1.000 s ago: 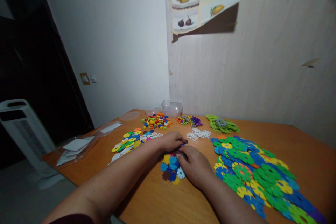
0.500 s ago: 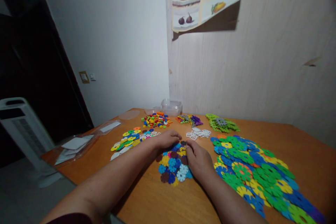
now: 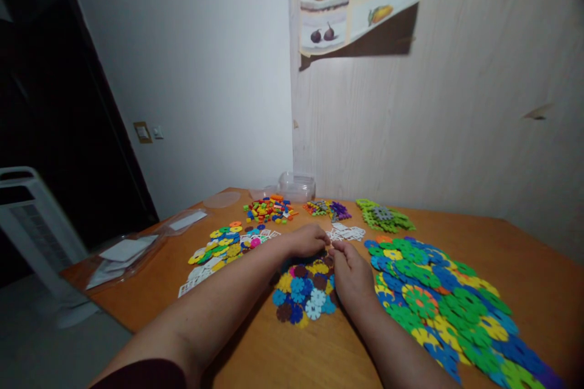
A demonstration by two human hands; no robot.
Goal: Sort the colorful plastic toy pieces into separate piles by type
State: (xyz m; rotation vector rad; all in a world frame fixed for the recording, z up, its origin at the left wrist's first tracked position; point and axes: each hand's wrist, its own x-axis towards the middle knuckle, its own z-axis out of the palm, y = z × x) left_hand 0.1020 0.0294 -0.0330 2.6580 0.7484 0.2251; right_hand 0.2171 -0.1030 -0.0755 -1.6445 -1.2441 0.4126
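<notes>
My left hand (image 3: 311,240) reaches over the far side of a pile of small notched plastic discs (image 3: 298,285) in blue, yellow, brown and light blue. Its fingers are bent, with the tips almost meeting those of my right hand (image 3: 352,273). The right hand is closed too, thumb against the forefinger, at the pile's right edge. Whatever is pinched between the fingertips is too small and dark to make out. A bigger heap of notched discs (image 3: 422,301), mostly green, blue and yellow, spreads to the right of my right forearm.
Behind the hands lie white square pieces (image 3: 347,232), small coloured blocks (image 3: 269,209), purple and grey pieces (image 3: 337,211) and green interlocking pieces (image 3: 385,216). Clear plastic boxes (image 3: 296,187) stand by the wall. Yellow discs (image 3: 219,244) and plastic bags (image 3: 123,255) are at left.
Both hands have shifted slightly right, and their fingertips have come closer together. More of the near disc pile's far side is covered by the left hand.
</notes>
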